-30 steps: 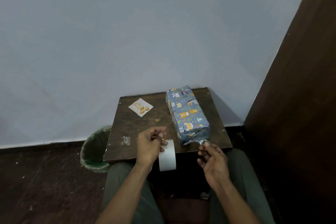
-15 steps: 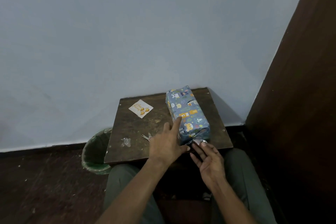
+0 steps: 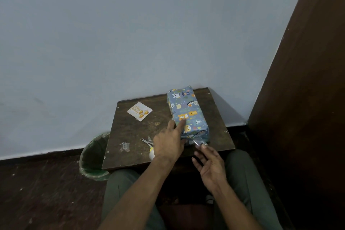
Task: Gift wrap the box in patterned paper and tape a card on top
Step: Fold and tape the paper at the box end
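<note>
1. While the box is wrapped along its whole length, the step in hand appears to be sealing its near end flap; the worktop, a small dark wooden board, carries everything, and places below are given relative to the wrapped box.
2. The wrapped box lies lengthwise on the right half of the worktop, its far end close to the wall and its near end close to the front edge, where the paper is bunched and not yet flat.
3. A green bin stands on the floor, well to the left of the box and below the worktop's left front corner.
4. The left hand rests against the box's left side near the near end; its fingers are straight, the forefinger laid on the top face, so this grip is apart and steadies rather than grasps.
5. The right hand, just in front of the box's near end, pinches a shiny strip of tape at its fingertips.
6. The card lies flat, well left of the box, near the worktop's back edge and untouched.
7. Scissors lie just left of the left hand.
8. Judgement: the next move calls for pressing the strip across the flap. Room is tight; the near end sits close to the front edge, with a dark panel on the right.
</note>
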